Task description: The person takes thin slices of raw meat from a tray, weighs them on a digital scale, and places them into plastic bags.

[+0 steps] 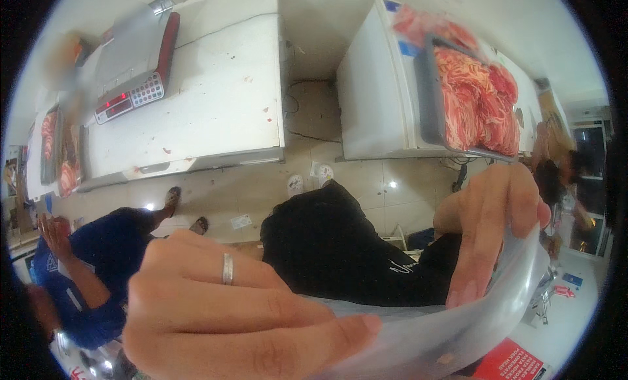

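Close up and low in the head view, my left hand (222,308) has a silver ring on one finger, and its fingers are closed on the rim of a translucent plastic bag (451,341). On the right, my right hand (490,216) pinches the same bag's edge with bent fingers. Between the two hands the plastic is stretched in a curve along the lower right. What the bag contains, if anything, cannot be made out.
At the far right, a grey tray (426,98) of sliced raw meat (477,105) stands on a white freezer (369,85). A digital scale (134,72) sits on the white counter (216,92) at far left. A person in blue (98,269) is at the left.
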The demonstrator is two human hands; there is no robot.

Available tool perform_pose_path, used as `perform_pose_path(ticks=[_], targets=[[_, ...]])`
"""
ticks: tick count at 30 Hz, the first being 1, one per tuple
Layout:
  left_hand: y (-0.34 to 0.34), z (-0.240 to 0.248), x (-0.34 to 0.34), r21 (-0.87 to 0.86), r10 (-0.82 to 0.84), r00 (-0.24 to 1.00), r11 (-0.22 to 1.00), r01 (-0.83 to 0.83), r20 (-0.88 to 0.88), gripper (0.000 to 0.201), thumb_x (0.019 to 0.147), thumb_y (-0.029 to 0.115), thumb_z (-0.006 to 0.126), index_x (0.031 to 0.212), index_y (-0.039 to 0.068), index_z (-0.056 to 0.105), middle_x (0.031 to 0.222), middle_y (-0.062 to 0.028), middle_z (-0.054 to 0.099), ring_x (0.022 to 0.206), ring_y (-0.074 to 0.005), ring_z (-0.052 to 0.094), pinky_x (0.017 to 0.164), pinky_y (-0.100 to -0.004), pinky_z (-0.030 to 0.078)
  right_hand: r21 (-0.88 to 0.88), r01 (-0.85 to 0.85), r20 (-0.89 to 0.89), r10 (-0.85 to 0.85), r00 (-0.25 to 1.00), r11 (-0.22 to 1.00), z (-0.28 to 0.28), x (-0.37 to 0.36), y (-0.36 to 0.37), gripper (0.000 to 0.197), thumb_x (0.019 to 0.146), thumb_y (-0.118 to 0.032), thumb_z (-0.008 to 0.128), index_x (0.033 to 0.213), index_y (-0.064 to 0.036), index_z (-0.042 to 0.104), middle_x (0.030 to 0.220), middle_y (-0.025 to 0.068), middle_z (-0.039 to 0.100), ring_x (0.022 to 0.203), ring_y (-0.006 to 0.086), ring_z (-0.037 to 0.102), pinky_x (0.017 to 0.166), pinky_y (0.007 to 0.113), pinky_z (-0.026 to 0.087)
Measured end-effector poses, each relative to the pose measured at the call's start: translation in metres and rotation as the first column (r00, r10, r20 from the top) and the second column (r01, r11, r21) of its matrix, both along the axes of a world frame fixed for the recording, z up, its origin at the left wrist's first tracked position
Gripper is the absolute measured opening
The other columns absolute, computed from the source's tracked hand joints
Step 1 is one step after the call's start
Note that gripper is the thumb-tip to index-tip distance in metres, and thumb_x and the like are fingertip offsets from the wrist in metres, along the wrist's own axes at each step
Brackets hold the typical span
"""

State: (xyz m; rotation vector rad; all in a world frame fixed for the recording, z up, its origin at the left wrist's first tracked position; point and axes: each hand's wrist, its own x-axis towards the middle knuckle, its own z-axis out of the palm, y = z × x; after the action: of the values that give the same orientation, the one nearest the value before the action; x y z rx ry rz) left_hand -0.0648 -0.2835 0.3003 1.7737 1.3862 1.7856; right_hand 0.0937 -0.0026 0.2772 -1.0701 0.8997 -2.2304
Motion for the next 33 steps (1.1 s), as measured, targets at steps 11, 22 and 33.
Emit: perform_pose_path(ticks=[11, 22, 33], targets=[[-0.011, 0.008, -0.024, -0.229, -0.092, 0.927, 0.973, 0.007, -0.365, 0.012, 0.094, 0.007, 0.065, 0.082, 0.007, 0.068, 0.057, 0.0026, 0.06, 0.043, -0.0094, 0.052, 0.042, -0.027, 0.04, -0.07, 0.296, -0.023, -0.298, 0.954, 0.953, -0.014, 0.022, -0.013, 0.043, 0.112, -0.037, 0.042, 0.12, 0.002, 0.058, 0.136, 0.0503, 0.047, 0.116, 0.0498, 0.064, 0.084, 0.05, 0.06], [0.006, -0.31, -0.164, -0.502, 0.663, 0.232, 0.711, -0.491, 0.712, 0.045, 0.095, 0.003, 0.066, 0.139, 0.001, 0.055, 0.11, -0.0158, 0.072, 0.088, -0.0227, 0.072, 0.069, -0.0334, 0.061, 0.602, 0.797, 0.103, -0.988, -0.119, -0.034, -0.158, 0.047, 0.036, 0.045, 0.108, -0.034, 0.053, 0.142, -0.0048, 0.05, 0.141, 0.0169, 0.06, 0.123, 0.0273, 0.061, 0.097, 0.036, 0.049], [0.016, -0.394, -0.163, -0.334, 0.375, -0.035, 0.774, -0.538, 0.927, 0.07, 0.088, -0.017, 0.059, 0.15, 0.003, 0.034, 0.138, -0.0255, 0.053, 0.117, -0.0402, 0.064, 0.092, -0.0513, 0.062, 0.805, 0.566, -0.257, -0.964, 0.064, -0.176, -0.208, 0.051, 0.016, 0.048, 0.099, -0.009, 0.062, 0.145, -0.0063, 0.048, 0.129, 0.0081, 0.063, 0.119, 0.0189, 0.06, 0.1, 0.034, 0.047]])
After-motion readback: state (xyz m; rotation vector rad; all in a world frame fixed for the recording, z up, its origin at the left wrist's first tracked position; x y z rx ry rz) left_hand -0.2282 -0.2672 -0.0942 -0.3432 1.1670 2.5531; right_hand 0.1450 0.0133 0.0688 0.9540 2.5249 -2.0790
